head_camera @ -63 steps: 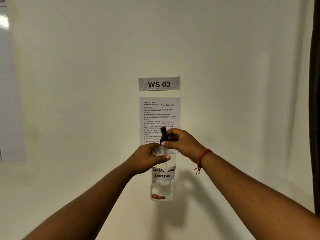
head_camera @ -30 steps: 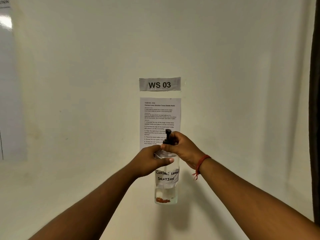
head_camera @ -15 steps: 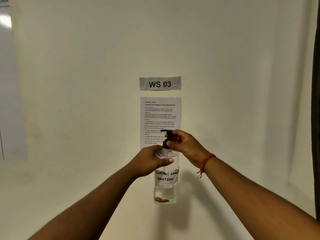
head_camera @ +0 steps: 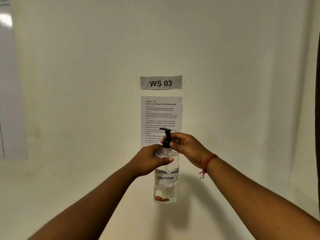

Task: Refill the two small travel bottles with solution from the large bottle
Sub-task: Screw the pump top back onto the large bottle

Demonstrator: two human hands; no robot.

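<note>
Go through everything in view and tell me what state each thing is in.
large bottle: upright, held in the air, liquid low near the bottom
pump cap: on the neck
left hand: grips the bottle's shoulder
right hand: fingers curled round the pump collar
instruction sheet: stuck on the wall

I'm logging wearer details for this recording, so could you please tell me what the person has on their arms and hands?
Both forearms are bare, with no sleeves in view. The left hand has no glove, ring or band that shows. The right hand is also ungloved; a red thread bracelet circles its wrist, with loose frayed ends hanging below. No watch shows.
</note>
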